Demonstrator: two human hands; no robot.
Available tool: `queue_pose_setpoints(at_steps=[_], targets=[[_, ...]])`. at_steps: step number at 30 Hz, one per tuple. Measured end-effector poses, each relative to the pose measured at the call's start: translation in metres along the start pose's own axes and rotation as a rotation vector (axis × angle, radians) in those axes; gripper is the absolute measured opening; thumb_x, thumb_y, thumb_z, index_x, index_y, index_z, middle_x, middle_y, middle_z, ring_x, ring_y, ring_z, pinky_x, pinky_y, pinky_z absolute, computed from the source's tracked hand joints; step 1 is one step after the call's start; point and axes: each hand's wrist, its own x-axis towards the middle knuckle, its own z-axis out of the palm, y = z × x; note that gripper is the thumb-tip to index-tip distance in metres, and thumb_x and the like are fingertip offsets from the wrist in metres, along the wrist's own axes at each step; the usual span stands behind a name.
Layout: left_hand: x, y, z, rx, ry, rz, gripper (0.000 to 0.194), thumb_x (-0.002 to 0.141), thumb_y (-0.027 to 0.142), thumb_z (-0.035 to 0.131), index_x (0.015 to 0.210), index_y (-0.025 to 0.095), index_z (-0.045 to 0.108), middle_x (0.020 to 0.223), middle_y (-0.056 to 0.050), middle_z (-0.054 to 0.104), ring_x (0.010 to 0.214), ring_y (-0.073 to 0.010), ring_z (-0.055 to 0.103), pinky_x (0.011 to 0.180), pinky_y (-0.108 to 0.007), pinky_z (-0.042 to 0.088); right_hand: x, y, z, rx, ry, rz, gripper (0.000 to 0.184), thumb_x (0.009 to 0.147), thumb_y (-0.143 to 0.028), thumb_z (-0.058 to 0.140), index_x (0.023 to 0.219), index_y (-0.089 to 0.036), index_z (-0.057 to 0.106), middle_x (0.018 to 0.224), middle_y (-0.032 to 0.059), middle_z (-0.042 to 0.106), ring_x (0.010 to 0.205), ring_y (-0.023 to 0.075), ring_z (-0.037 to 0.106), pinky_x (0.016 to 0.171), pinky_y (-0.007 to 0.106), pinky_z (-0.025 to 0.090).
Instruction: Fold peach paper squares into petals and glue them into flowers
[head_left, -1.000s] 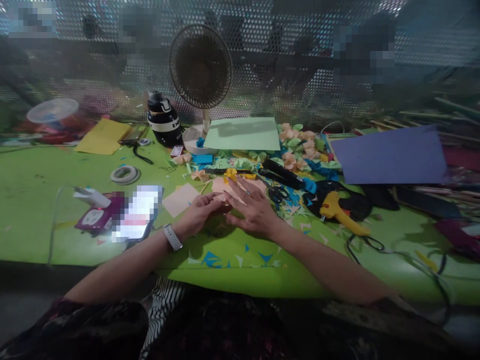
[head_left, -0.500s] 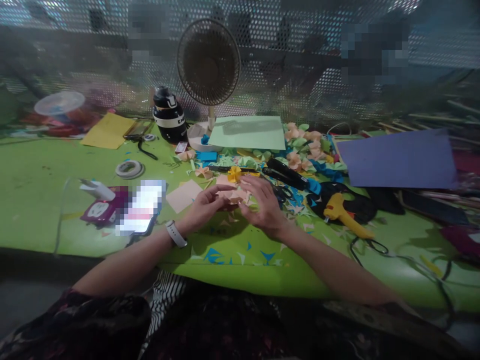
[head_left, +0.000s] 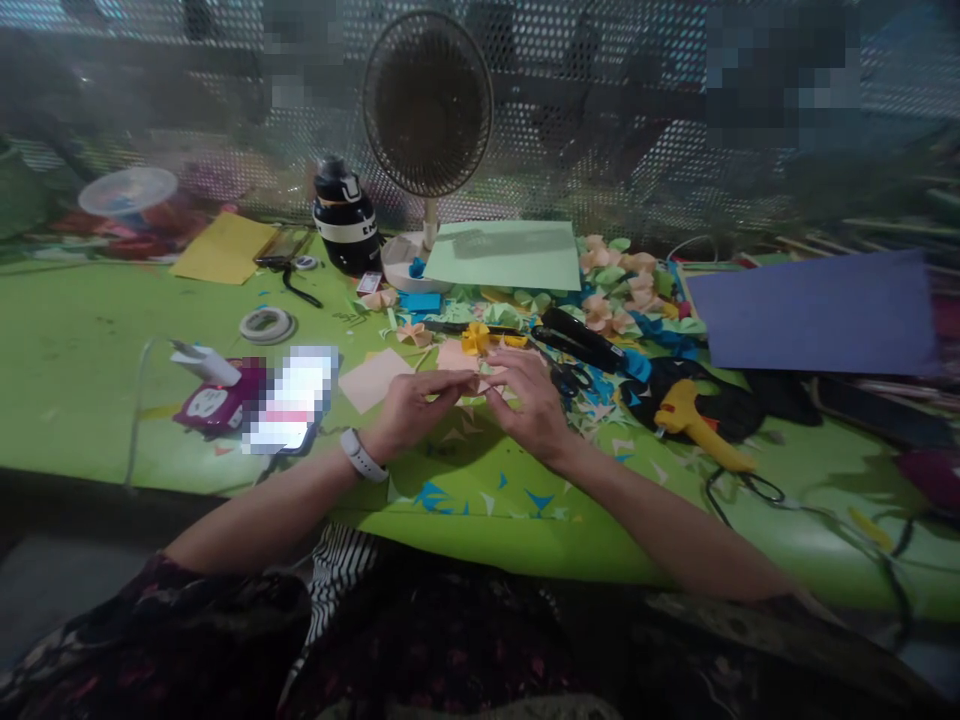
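My left hand (head_left: 420, 408) and my right hand (head_left: 531, 408) meet at the middle of the table, thumbs and fingertips pinched on a small peach piece of paper (head_left: 484, 383). Fingers cover most of it, so its shape is hard to make out. Just beyond them lie a yellow paper flower (head_left: 475, 339) and a peach sheet (head_left: 454, 354). Left of my left hand is a square of peach paper (head_left: 376, 379). Scissors (head_left: 574, 378) lie beside my right hand, partly hidden among paper scraps.
A stapler (head_left: 581, 340), a heap of paper flowers (head_left: 611, 300) and a yellow glue gun (head_left: 701, 425) with its cable lie to the right. Leftward are a lit phone (head_left: 294, 400), a power adapter (head_left: 214, 400) and tape (head_left: 267, 325). A fan (head_left: 429, 105) and bottle (head_left: 346, 225) stand behind.
My fingertips have drawn closer together over the peach paper, which shows less now. The camera view has shifted slightly, moving the scene right and up.
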Motion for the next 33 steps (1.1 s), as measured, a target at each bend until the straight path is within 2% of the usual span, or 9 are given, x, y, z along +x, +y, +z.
queue_pose_setpoints(at_steps=[4,8,10,13,15,17,22,27,33], targets=[[-0.002,-0.006,0.002,0.108,-0.011,0.149,0.021,0.091,0.019,0.062,0.107,0.021,0.075,0.117,-0.008,0.074,0.112,-0.0211,0.070,0.097,-0.038,0.059,0.000,-0.004,0.003,0.014,-0.044,-0.008,0.010,0.090,-0.015,0.055,0.092,-0.023,0.062,0.109,0.0109,0.071,0.110,0.0256,0.064,0.096,0.048,0.053],[0.000,-0.002,0.002,0.119,-0.056,0.193,0.023,0.090,0.018,0.062,0.109,0.020,0.075,0.123,-0.009,0.071,0.114,-0.0222,0.068,0.099,-0.041,0.058,-0.001,-0.004,0.005,0.029,-0.078,0.012,0.011,0.090,-0.016,0.054,0.091,-0.022,0.064,0.108,0.0113,0.072,0.108,0.0257,0.065,0.094,0.047,0.053],[0.003,0.005,-0.001,0.020,-0.056,0.131,0.024,0.088,0.021,0.066,0.111,0.020,0.074,0.122,-0.009,0.072,0.116,-0.0228,0.068,0.101,-0.042,0.057,-0.002,0.000,0.004,0.059,-0.070,0.071,0.010,0.089,-0.018,0.056,0.088,-0.023,0.064,0.107,0.0101,0.072,0.107,0.0256,0.065,0.094,0.047,0.052],[0.007,0.015,-0.008,-0.217,-0.045,-0.109,0.038,0.089,0.029,0.067,0.125,0.020,0.067,0.132,-0.012,0.066,0.122,-0.0243,0.064,0.103,-0.043,0.055,-0.001,0.009,0.002,0.151,-0.034,0.212,0.007,0.088,-0.020,0.060,0.084,-0.023,0.064,0.104,0.0082,0.073,0.105,0.0254,0.066,0.093,0.047,0.052],[0.010,0.019,-0.012,-0.307,0.003,-0.240,0.038,0.089,0.032,0.066,0.125,0.019,0.067,0.132,-0.012,0.066,0.122,-0.0248,0.064,0.102,-0.042,0.056,-0.001,0.013,0.000,0.225,-0.022,0.286,0.006,0.087,-0.021,0.062,0.082,-0.023,0.065,0.102,0.0079,0.073,0.103,0.0252,0.067,0.092,0.046,0.053],[0.012,0.020,-0.014,-0.332,0.033,-0.312,0.036,0.088,0.033,0.068,0.121,0.018,0.069,0.128,-0.012,0.069,0.120,-0.0247,0.065,0.100,-0.041,0.056,0.000,0.014,-0.001,0.278,-0.024,0.324,0.006,0.087,-0.023,0.062,0.082,-0.023,0.065,0.102,0.0074,0.074,0.102,0.0250,0.067,0.092,0.047,0.053],[0.013,0.020,-0.013,-0.334,0.027,-0.356,0.032,0.085,0.035,0.069,0.111,0.016,0.073,0.117,-0.012,0.074,0.105,-0.0213,0.070,0.093,-0.037,0.060,0.001,0.010,-0.002,0.315,-0.040,0.329,0.009,0.089,-0.026,0.062,0.082,-0.023,0.066,0.102,0.0074,0.074,0.103,0.0245,0.067,0.095,0.048,0.052],[0.011,0.017,-0.011,-0.338,0.010,-0.368,0.033,0.085,0.036,0.070,0.110,0.015,0.073,0.112,-0.012,0.075,0.102,-0.0214,0.071,0.089,-0.035,0.060,0.002,0.008,-0.003,0.312,-0.062,0.335,0.009,0.089,-0.027,0.063,0.082,-0.023,0.067,0.101,0.0070,0.073,0.102,0.0237,0.067,0.094,0.046,0.052],[0.011,0.016,-0.011,-0.387,0.028,-0.383,0.032,0.085,0.035,0.070,0.111,0.017,0.073,0.115,-0.011,0.074,0.103,-0.0196,0.071,0.096,-0.037,0.058,0.000,0.010,-0.002,0.299,-0.061,0.320,0.010,0.090,-0.027,0.062,0.082,-0.022,0.068,0.101,0.0074,0.074,0.101,0.0236,0.067,0.092,0.046,0.053]])
